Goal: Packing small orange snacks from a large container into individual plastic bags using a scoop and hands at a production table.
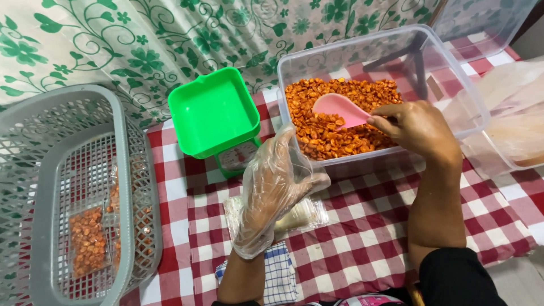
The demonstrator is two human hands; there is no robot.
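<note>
My right hand (pixel 416 127) grips the handle of a pink plastic scoop (pixel 339 107), whose bowl rests on orange fried corn kernels (pixel 328 122) in a clear plastic tub (pixel 470 102). My left hand (pixel 272 184) wears a loose clear plastic glove and hovers with fingers apart at the tub's near left corner, holding nothing. Under it lies a stack of clear plastic bags (pixel 306 215) on the red-and-white checked tablecloth (pixel 362 238).
A green kitchen scale with a square pan (pixel 214 110) stands left of the tub. A grey plastic basket (pixel 34 187) at the far left holds a filled packet of kernels (pixel 88 241). Another clear container (pixel 510 130) sits at the right. A blue checked cloth (pixel 280 275) lies near me.
</note>
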